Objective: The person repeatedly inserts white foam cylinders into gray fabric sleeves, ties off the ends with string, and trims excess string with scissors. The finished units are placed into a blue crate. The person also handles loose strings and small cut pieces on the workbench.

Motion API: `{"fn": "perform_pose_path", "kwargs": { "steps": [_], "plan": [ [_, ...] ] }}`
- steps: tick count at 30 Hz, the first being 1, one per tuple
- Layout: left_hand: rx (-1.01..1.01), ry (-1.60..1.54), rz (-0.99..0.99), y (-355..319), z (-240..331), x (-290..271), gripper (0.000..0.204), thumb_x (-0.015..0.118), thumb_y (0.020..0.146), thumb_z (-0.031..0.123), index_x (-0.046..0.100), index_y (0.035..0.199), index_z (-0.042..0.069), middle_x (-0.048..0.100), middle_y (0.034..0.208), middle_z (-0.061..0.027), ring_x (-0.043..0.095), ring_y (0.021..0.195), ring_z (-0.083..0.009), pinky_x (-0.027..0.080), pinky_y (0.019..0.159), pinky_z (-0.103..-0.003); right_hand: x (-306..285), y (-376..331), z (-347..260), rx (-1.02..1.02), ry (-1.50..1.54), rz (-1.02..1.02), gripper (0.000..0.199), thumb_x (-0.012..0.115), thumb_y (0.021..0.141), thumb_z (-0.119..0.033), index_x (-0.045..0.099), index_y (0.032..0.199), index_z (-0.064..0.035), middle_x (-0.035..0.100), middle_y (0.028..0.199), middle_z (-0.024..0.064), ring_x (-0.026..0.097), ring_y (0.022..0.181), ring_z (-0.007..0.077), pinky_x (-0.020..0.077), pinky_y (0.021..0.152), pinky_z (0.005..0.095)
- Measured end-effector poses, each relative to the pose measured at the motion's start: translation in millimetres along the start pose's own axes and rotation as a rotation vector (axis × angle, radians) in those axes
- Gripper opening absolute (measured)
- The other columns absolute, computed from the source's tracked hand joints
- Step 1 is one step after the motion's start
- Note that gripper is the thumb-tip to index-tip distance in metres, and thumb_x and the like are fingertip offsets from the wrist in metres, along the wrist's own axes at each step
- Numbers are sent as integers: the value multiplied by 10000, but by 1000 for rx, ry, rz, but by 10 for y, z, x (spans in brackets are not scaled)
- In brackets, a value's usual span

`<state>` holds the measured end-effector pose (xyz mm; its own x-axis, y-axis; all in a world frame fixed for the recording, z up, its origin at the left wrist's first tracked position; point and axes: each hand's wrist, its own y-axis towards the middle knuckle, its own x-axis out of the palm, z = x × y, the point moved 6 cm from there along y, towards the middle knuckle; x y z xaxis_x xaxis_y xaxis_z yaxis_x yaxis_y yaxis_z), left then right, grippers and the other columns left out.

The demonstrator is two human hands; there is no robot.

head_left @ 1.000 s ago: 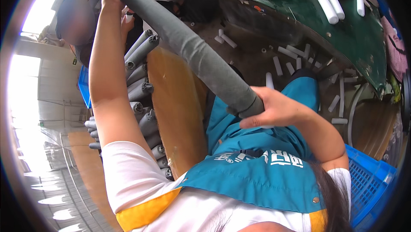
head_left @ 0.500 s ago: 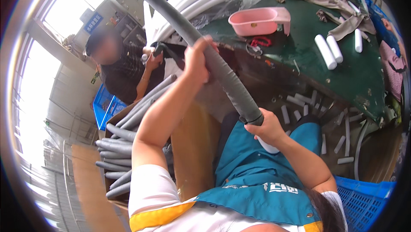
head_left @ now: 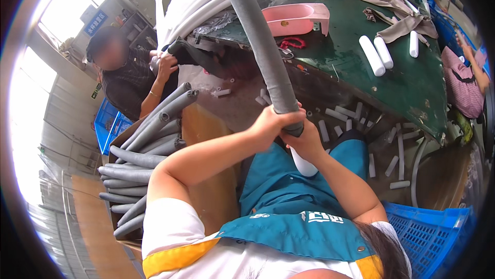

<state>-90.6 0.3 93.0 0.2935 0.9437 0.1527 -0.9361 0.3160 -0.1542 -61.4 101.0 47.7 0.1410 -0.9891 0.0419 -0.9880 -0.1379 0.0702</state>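
Observation:
A long tube (head_left: 263,55) in a grey fabric sleeve slants up and away from my lap. Its bare white end (head_left: 303,164), which looks like foam, sticks out below the sleeve's lower edge. My left hand (head_left: 273,126) is closed around the sleeve near that edge. Right beside it, my right hand (head_left: 305,141) grips the same lower end, with some fingers hidden behind the tube. The two hands touch or nearly touch. The tube's far end runs out of the top of the view.
On my left, a cardboard box (head_left: 206,124) holds several grey covered tubes (head_left: 129,174). Beyond it a person (head_left: 129,73) handles a dark sleeve. The green table (head_left: 356,68) bears a pink basin (head_left: 294,19), red-handled scissors (head_left: 291,44) and white rolls (head_left: 372,56). A blue crate (head_left: 423,232) stands at right.
My left hand has slid down the sleeve to meet my right hand. The tube now stands steeper, and its top has left the view. The whole scene has shifted slightly left.

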Motion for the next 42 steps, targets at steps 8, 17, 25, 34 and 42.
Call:
{"fn": "perform_pose_path", "kwargs": {
  "steps": [8, 17, 25, 34, 42],
  "plan": [
    [460, -308, 142, 452, 2384, -1179, 593, 541, 923, 516, 548, 1217, 1, 615, 981, -76, 603, 836, -192, 538, 813, -343, 444, -444, 523, -195, -283, -230, 316, 737, 750, -149, 589, 1017, -68, 665, 797, 156, 680, 717, 293, 527, 681, 367],
    [476, 20, -175, 121, 2303, -820, 393, 671, 814, 260, 556, 1083, -2, 601, 802, -79, 584, 685, -167, 493, 684, -293, 352, -648, 1094, -104, -446, -232, 309, 745, 717, -248, 580, 941, -113, 660, 793, 168, 662, 762, 376, 523, 678, 441],
    [559, 223, -187, 89, 2318, -717, 602, 715, 729, 292, 485, 1177, -39, 592, 826, -106, 600, 738, -198, 511, 681, -327, 140, -537, 1036, -191, -183, -81, 275, 766, 718, -86, 585, 922, -49, 629, 795, 75, 600, 752, 137, 493, 709, 297],
    [398, -61, -36, 234, 1700, -768, 426, 683, 811, 173, 476, 1158, 36, 582, 875, -78, 610, 766, -182, 521, 732, -326, 286, -253, 7, -229, -127, -67, 309, 751, 718, -142, 575, 949, -36, 645, 776, 168, 659, 710, 319, 505, 666, 362],
    [88, -251, 54, 207, 526, -257, 361, 723, 793, 173, 526, 1068, 46, 609, 879, -88, 629, 793, -201, 529, 730, -350, 210, 109, -241, -18, 69, -109, 267, 713, 740, -49, 600, 978, -10, 630, 751, 42, 585, 596, 102, 469, 556, 261]
  ]
}}
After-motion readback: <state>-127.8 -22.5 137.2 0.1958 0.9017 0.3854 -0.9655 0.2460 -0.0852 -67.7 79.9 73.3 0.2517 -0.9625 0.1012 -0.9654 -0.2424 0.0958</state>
